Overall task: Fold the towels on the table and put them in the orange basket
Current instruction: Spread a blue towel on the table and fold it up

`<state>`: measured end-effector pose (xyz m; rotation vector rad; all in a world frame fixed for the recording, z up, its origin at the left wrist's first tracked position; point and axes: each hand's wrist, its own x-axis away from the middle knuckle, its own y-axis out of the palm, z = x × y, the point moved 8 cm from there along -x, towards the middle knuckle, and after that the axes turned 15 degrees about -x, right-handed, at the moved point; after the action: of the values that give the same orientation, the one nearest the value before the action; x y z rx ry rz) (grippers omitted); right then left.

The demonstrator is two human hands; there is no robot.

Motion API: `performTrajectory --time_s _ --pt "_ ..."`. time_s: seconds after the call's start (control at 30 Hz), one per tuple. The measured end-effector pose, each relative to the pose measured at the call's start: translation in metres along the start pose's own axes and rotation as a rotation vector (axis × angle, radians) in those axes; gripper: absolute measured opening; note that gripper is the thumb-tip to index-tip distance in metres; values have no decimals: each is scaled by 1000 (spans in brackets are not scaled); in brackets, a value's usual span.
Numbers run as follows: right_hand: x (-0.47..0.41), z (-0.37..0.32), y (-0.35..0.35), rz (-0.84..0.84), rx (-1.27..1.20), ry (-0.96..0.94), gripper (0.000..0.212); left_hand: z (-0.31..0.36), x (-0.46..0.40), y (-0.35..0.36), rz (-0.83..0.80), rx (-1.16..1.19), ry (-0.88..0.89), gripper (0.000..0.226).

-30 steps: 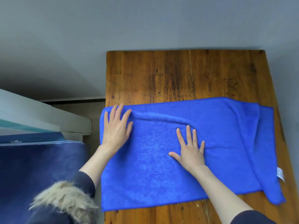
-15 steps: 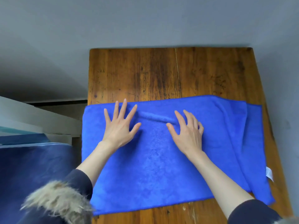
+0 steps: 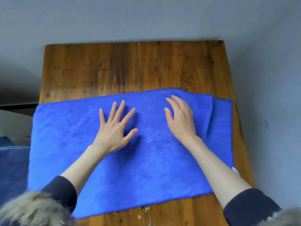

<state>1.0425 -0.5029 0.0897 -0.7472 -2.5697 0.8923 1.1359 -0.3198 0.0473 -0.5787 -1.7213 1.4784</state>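
A bright blue towel [image 3: 146, 168] lies spread across the wooden table [image 3: 130, 67], its left end hanging past the table's left edge and its right end doubled over in a loose fold. My left hand [image 3: 115, 129] presses flat on the towel's middle with fingers spread. My right hand [image 3: 180, 118] rests on the towel a little to the right, fingers straight and close together, near the fold. A small white label [image 3: 235, 170] peeks out at the towel's right edge. No orange basket is in view.
Bare wood fills the far half of the table up to a grey wall [image 3: 146, 17]. A dark blue surface [image 3: 13, 168] sits low at the left beside the table. Grey floor [image 3: 268, 128] lies along the table's right side.
Both hands have slid rightward across the towel, and the ridge between them has been flattened. The view has shifted, so the table now sits more central.
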Motion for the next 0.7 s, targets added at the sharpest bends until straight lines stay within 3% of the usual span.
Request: performTrajectory --time_s 0.1,0.2,0.33,0.53,0.7 --pt "25 44 -68 291 35 89 27 56 -1 -6 15 33 28 66" --pt "45 107 -122 434 9 322 20 118 -16 -12 44 40 88 62" --pt "60 165 -148 319 67 519 34 189 -29 -14 63 24 180 63" --pt "45 190 -144 178 95 543 26 213 -37 -4 46 15 105 82" --pt "26 209 -181 284 34 534 22 223 -37 -6 9 -1 92 84"
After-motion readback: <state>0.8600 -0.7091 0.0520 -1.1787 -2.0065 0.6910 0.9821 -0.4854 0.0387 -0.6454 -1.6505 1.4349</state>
